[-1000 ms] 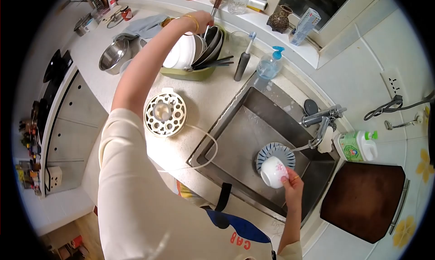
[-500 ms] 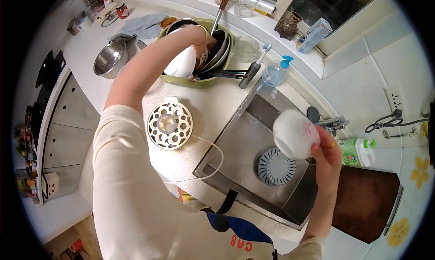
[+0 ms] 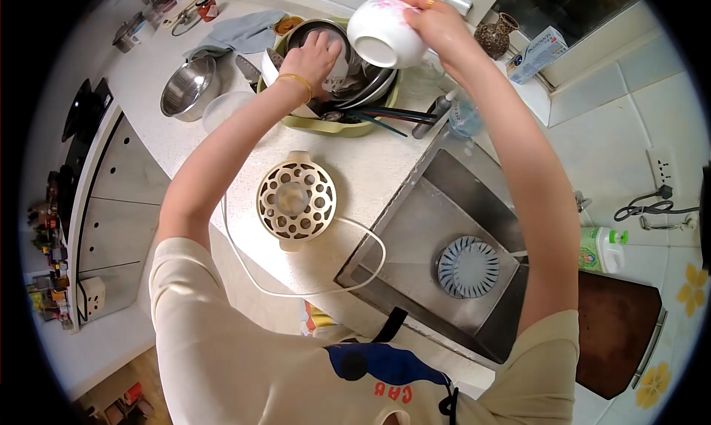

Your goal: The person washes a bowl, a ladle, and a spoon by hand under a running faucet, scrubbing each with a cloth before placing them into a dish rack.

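Note:
My right hand (image 3: 437, 21) holds a white bowl with pink flowers (image 3: 384, 31) tilted above the green dish rack (image 3: 333, 125). My left hand (image 3: 318, 54), with a gold bangle on the wrist, rests on the stacked bowls and plates (image 3: 355, 80) inside that rack. Dark chopsticks (image 3: 385, 115) stick out of the rack to the right. A blue-and-white striped plate (image 3: 468, 266) lies on the bottom of the steel sink (image 3: 437, 203).
A cream perforated steamer tray (image 3: 296, 198) with a white cord (image 3: 296, 288) lies on the counter. Left of the rack are a steel bowl (image 3: 189, 88) and a grey cloth (image 3: 248, 31). A green soap bottle (image 3: 603, 248) and dark cutting board (image 3: 618, 336) sit right of the sink.
My right hand lifted the white bowl out of the sink and carried it up and left to above the dish rack. My left hand stayed on the dishes in the rack.

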Demonstrator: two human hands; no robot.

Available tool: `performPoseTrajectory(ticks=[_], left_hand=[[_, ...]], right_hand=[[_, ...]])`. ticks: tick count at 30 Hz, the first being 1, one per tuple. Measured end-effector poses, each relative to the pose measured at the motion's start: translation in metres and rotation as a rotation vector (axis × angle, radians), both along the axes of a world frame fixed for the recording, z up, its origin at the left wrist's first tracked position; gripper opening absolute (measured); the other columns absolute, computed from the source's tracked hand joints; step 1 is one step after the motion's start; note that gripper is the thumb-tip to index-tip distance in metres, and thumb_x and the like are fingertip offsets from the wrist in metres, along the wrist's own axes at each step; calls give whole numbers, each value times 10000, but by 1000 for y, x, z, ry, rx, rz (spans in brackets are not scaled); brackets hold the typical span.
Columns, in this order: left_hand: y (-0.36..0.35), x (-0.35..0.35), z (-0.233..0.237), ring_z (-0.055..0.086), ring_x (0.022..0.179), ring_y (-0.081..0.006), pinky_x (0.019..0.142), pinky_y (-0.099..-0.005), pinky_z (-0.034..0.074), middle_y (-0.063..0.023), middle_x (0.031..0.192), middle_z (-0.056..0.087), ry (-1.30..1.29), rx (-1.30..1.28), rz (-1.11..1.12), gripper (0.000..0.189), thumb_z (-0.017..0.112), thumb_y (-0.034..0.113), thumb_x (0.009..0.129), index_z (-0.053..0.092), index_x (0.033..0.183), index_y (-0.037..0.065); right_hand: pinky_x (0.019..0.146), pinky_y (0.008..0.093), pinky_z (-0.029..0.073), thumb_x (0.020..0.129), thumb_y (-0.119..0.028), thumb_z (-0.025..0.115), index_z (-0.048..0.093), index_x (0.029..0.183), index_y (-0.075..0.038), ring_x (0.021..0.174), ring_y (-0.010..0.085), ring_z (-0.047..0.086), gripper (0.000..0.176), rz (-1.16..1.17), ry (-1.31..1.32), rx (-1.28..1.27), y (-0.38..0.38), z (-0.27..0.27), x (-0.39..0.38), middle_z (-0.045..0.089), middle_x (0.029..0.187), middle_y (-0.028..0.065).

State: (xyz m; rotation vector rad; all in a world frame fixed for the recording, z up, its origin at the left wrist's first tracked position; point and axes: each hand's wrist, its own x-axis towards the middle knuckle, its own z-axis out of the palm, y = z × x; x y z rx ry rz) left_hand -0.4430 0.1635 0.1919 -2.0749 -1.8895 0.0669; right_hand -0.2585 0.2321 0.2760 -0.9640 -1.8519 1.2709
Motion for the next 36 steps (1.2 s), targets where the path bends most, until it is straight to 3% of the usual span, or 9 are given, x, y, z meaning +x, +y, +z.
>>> performPoseTrajectory(ticks=[4,10,17,19,23,26,28,33,36], left_hand=[[4,-1,-6,465,1050,-256,753,-327,509,-99,1097,464,45,-152,41,842,810,343,498,343,1144,73],[9,-11,-5,441,1095,-267,834,-364,475,-101,1136,463,-110,-348,14,777,778,305,565,332,1154,66],[13,-9,-21,419,1115,-329,866,-421,457,-110,1161,439,-79,-174,108,710,762,169,584,343,1152,95],[19,-9,-22,409,1127,-356,858,-439,461,-114,1179,423,-100,-163,170,692,763,132,580,362,1143,97],[22,-8,-19,407,1136,-355,844,-431,470,-121,1185,416,-137,-153,229,678,769,147,577,385,1133,92],[36,-25,-26,453,1077,-358,843,-426,461,-147,1155,443,-222,-54,259,701,785,144,530,409,1117,73],[50,-45,-30,467,1053,-365,847,-418,452,-167,1125,460,-258,-97,207,716,792,139,502,417,1108,66],[56,-59,-21,496,999,-371,853,-394,430,-206,1034,504,-272,-249,14,699,795,123,433,464,1045,51],[59,-65,-18,503,1003,-342,861,-376,420,-187,1061,514,-289,-325,-8,574,724,138,547,497,1065,43]], right_hand=[[803,285,410,788,-78,489,586,1059,-15,889,168,550,295,37,-241,67,23,-20,-30,605,974,89],[765,302,430,777,-86,469,606,1010,-11,882,175,554,281,11,-106,-101,56,-39,-49,606,963,106],[815,328,434,749,-108,483,505,1094,91,987,295,561,399,-313,-144,-186,79,-76,-80,570,1062,213],[786,353,452,723,-124,463,527,1034,113,964,363,562,396,-423,-60,-249,73,-78,-79,557,1045,267],[780,359,453,720,-117,465,550,975,121,938,356,575,359,-441,-103,-203,67,-76,-79,571,1011,267],[751,384,454,712,-123,473,582,936,94,899,341,589,330,-109,-156,-153,83,-95,-84,593,965,250],[667,346,469,790,-105,449,628,910,-12,766,210,590,235,86,-424,15,74,-100,-99,611,863,149],[661,331,467,808,-124,429,632,907,-27,765,197,585,246,182,-448,-215,61,-109,-111,615,879,113],[690,340,468,777,-158,493,626,921,-26,804,224,594,236,242,-430,-119,77,-128,-110,622,921,127]])
